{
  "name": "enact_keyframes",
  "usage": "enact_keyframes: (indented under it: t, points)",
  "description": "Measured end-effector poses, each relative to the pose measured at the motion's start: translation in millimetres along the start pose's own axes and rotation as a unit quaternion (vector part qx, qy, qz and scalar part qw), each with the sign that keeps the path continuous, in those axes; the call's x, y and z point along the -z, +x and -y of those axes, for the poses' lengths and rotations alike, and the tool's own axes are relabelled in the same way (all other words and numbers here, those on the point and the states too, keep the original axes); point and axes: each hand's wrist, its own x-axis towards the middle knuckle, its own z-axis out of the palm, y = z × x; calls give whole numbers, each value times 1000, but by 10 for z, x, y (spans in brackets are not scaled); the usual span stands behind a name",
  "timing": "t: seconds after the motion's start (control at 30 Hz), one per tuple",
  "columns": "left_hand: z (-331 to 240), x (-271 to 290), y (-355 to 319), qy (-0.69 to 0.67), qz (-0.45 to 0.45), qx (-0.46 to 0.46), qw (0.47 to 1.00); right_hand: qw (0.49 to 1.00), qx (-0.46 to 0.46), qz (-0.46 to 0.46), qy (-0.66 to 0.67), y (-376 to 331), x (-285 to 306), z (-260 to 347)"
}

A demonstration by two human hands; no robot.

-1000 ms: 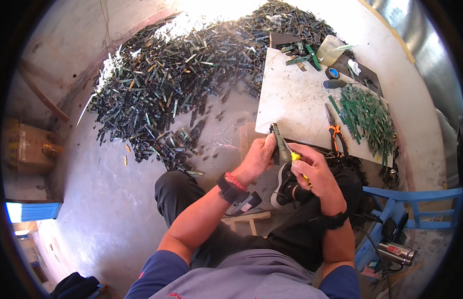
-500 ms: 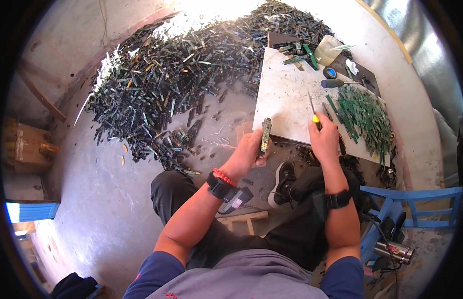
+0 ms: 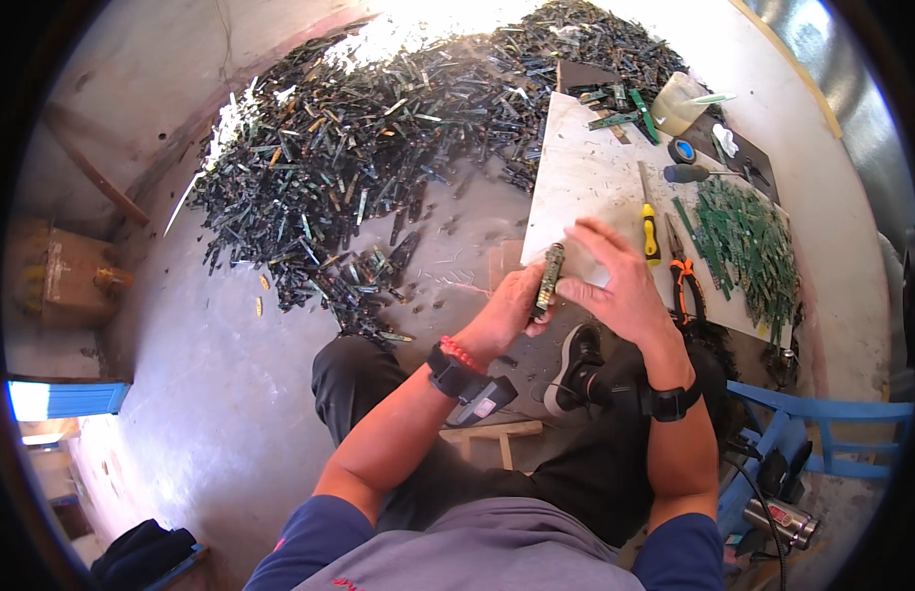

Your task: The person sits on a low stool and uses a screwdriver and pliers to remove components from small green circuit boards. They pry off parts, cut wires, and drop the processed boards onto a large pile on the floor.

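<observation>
Two hands: left hand (image 3: pixel 507 305), right hand (image 3: pixel 620 286). One narrow circuit board (image 3: pixel 549 279) between them. One yellow-handled screwdriver (image 3: pixel 650 229), one pair of orange-handled pliers (image 3: pixel 682 276), one white slab (image 3: pixel 595 177), one blue chair (image 3: pixel 822 433). Loose boards in the big heap (image 3: pixel 378 148): too many to count.

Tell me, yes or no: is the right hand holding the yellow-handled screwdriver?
No, the yellow-handled screwdriver lies on the white board, beside the open right hand.
</observation>
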Motion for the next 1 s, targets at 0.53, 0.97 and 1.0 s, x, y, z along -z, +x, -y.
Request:
enact_keyframes:
  t: [0.53, 0.97, 1.0]
  points:
    - [51, 29, -28, -148, 142, 72, 976, 999, 17, 20, 23, -29, 119, 135]
    - [62, -48, -23, -126, 168, 45, 977, 994, -44, 85, 51, -56, 242, 202]
    - [70, -47, -21, -117, 165, 38, 979, 993, -52, 91, 48, -68, 234, 219]
